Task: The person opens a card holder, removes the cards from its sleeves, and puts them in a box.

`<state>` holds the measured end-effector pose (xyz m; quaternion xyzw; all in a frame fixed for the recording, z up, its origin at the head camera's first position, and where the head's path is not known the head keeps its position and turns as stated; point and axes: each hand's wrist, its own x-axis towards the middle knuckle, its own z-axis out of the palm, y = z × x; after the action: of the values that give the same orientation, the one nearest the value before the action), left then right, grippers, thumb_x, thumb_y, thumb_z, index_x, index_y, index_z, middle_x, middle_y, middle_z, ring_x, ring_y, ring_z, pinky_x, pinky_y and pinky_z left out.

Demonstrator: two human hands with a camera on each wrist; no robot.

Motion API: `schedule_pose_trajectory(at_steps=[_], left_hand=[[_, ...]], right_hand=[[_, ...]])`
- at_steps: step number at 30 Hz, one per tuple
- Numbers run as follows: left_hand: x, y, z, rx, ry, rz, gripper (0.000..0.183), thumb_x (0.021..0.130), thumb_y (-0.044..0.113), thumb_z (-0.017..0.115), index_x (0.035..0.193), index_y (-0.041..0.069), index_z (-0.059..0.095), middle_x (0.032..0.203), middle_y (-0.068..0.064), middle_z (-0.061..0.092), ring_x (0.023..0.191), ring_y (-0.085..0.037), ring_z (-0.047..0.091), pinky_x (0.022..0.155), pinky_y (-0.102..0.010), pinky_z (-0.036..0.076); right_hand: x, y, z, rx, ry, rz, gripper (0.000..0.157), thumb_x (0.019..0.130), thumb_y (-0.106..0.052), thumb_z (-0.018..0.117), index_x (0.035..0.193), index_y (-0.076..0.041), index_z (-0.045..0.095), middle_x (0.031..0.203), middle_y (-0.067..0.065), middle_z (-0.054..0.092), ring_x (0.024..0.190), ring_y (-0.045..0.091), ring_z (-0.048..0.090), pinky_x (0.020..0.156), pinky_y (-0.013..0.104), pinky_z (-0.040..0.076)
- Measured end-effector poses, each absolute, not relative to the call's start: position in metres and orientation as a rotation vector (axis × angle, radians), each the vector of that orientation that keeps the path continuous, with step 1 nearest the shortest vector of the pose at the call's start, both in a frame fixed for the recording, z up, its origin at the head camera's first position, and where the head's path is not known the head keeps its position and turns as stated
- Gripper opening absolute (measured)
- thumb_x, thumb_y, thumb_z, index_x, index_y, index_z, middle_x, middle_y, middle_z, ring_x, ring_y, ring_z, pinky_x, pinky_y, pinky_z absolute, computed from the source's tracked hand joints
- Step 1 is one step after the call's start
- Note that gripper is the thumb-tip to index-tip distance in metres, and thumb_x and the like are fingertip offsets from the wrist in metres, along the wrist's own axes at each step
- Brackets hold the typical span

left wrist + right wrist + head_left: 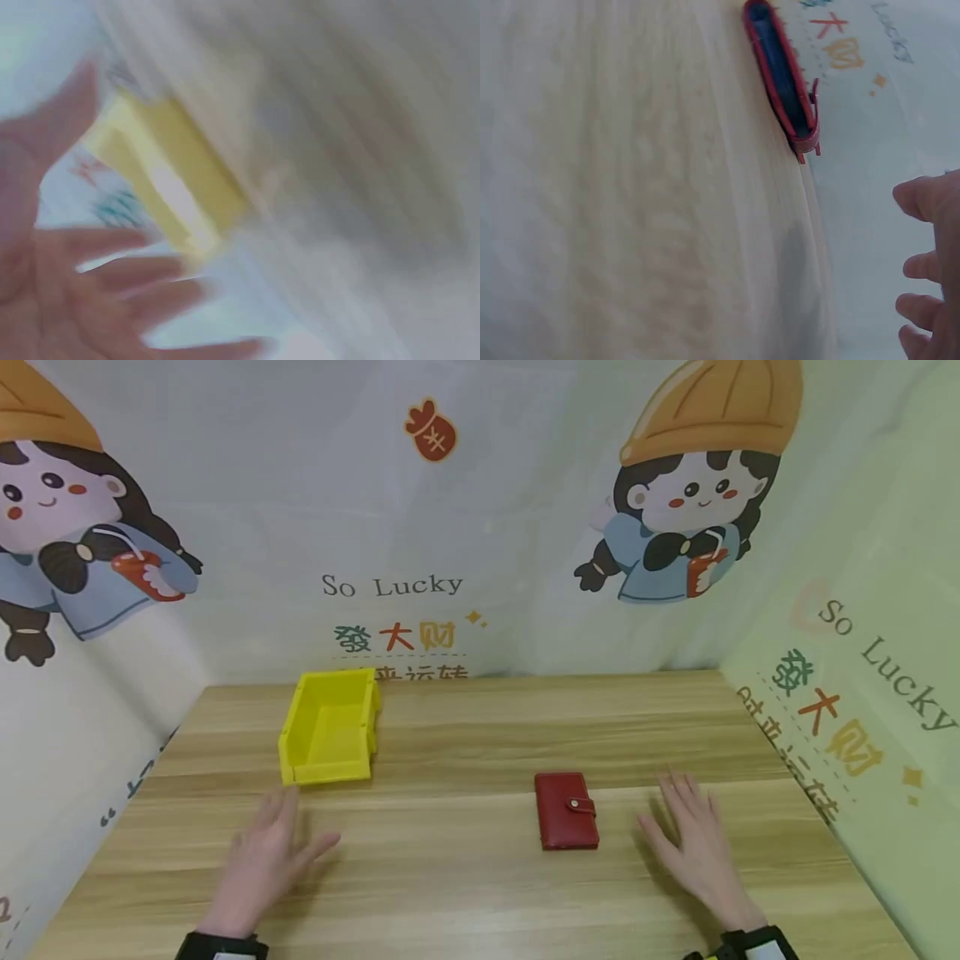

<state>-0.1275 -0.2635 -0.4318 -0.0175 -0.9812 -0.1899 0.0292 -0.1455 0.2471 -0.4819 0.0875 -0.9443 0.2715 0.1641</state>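
Observation:
A dark red snap-strap wallet (567, 811) lies flat on the wooden table, right of the middle in the head view. The right wrist view catches the same wallet (784, 75) edge-on, its strap toward the hand. My right hand (696, 843) hovers to the right of it, fingers spread, touching nothing. A yellow open-topped bin (330, 739) stands at the back left. Just in front of the bin, my left hand (262, 860) is spread with the thumb out and holds nothing. The bin (169, 176) appears blurred beyond the fingers in the left wrist view.
The wooden table (450, 877) reaches back to a pale printed cloth (525, 527) with cartoon figures and lettering. The cloth also hangs along the left and right sides. A dark band (221, 946) circles the left wrist.

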Motion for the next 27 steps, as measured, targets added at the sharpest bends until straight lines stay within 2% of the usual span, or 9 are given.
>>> schedule_pose_trajectory(at_steps=[1, 2, 5, 8, 19, 27], left_hand=[[-0.129, -0.261, -0.431, -0.069, -2.997, -0.58, 0.093, 0.096, 0.053, 0.061, 0.157, -0.005, 0.02, 0.16, -0.036, 0.021, 0.145, -0.055, 0.027, 0.106, -0.079, 0.025], [-0.13, -0.255, -0.43, -0.097, -2.934, -0.566, 0.091, 0.099, 0.052, 0.056, 0.16, -0.001, 0.013, 0.163, -0.033, 0.015, 0.149, -0.053, 0.019, 0.109, -0.079, 0.019], [-0.137, -0.249, -0.432, -0.13, -2.841, -0.558, 0.085, 0.104, 0.052, 0.045, 0.162, 0.008, 0.0, 0.168, -0.022, 0.004, 0.155, -0.046, 0.009, 0.119, -0.071, 0.008], [-0.144, -0.253, -0.439, -0.103, -2.862, -0.561, 0.082, 0.105, 0.052, 0.039, 0.162, 0.008, -0.002, 0.169, -0.021, 0.001, 0.156, -0.044, 0.004, 0.122, -0.066, 0.001], [-0.148, -0.263, -0.449, -0.081, -2.977, -0.649, 0.084, 0.105, 0.056, 0.036, 0.162, 0.007, -0.001, 0.168, -0.022, -0.002, 0.156, -0.044, -0.003, 0.12, -0.068, -0.001], [-0.153, -0.254, -0.451, -0.106, -2.984, -0.656, 0.083, 0.105, 0.056, 0.037, 0.161, 0.003, 0.007, 0.168, -0.023, 0.003, 0.155, -0.046, 0.002, 0.12, -0.069, 0.003]], right_hand=[[-0.147, 0.246, -0.481, 0.259, -2.691, 0.749, 0.065, 0.098, -0.034, 0.061, 0.147, 0.005, 0.044, 0.153, 0.035, 0.037, 0.146, 0.054, 0.027, 0.117, 0.069, 0.015], [-0.15, 0.245, -0.478, 0.275, -2.683, 0.696, 0.066, 0.097, -0.035, 0.062, 0.147, 0.004, 0.045, 0.154, 0.034, 0.038, 0.146, 0.052, 0.028, 0.117, 0.069, 0.016], [-0.157, 0.243, -0.474, 0.304, -2.686, 0.619, 0.067, 0.097, -0.038, 0.061, 0.148, 0.003, 0.044, 0.156, 0.032, 0.036, 0.147, 0.051, 0.029, 0.118, 0.067, 0.015], [-0.161, 0.244, -0.472, 0.301, -2.7, 0.619, 0.067, 0.098, -0.039, 0.06, 0.148, 0.003, 0.044, 0.156, 0.033, 0.035, 0.146, 0.053, 0.028, 0.118, 0.068, 0.015], [-0.163, 0.245, -0.471, 0.273, -2.734, 0.715, 0.067, 0.1, -0.037, 0.057, 0.15, 0.004, 0.04, 0.158, 0.033, 0.029, 0.148, 0.053, 0.024, 0.119, 0.067, 0.013], [-0.167, 0.241, -0.471, 0.277, -2.746, 0.78, 0.068, 0.1, -0.038, 0.057, 0.151, 0.003, 0.038, 0.16, 0.032, 0.027, 0.15, 0.051, 0.021, 0.119, 0.067, 0.013]])
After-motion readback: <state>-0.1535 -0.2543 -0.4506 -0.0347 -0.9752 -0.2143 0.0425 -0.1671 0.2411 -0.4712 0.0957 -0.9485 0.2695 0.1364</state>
